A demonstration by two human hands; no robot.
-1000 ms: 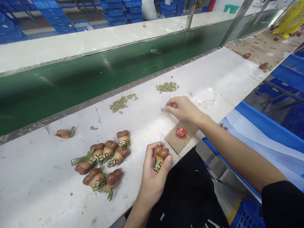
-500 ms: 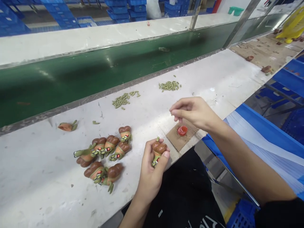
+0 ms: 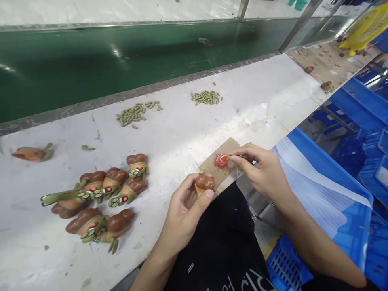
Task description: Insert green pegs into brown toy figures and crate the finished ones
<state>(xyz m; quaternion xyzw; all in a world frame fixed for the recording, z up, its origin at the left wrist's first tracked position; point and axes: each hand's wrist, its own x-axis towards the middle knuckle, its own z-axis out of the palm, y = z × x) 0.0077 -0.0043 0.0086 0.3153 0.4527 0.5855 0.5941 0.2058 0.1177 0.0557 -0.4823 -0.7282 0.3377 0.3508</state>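
My left hand (image 3: 184,206) is closed round a small toy figure (image 3: 203,182) with a brown rounded top, an orange band and a green peg sticking up from it. My right hand (image 3: 256,161) pinches a small green peg (image 3: 228,158), its tip at the edge of a small red dish (image 3: 221,160) that looks wet inside. That dish sits on a piece of cardboard (image 3: 232,145) at the table's front edge. To the left lie several similar toy figures (image 3: 113,180), brown, orange and green. Two piles of green pegs, a left pile (image 3: 131,114) and a right pile (image 3: 206,97), lie farther back.
An orange and green toy part (image 3: 33,153) lies at the far left, near a loose green piece (image 3: 87,148). Behind the white table (image 3: 169,137) runs a green conveyor belt (image 3: 145,56). A metal post (image 3: 298,28) rises at the back right. A blue bin (image 3: 327,182) stands at right.
My right hand has come down from above the cardboard to the red dish, with a green peg now visible in its fingers. My left hand still holds the figure. The view has tilted down.
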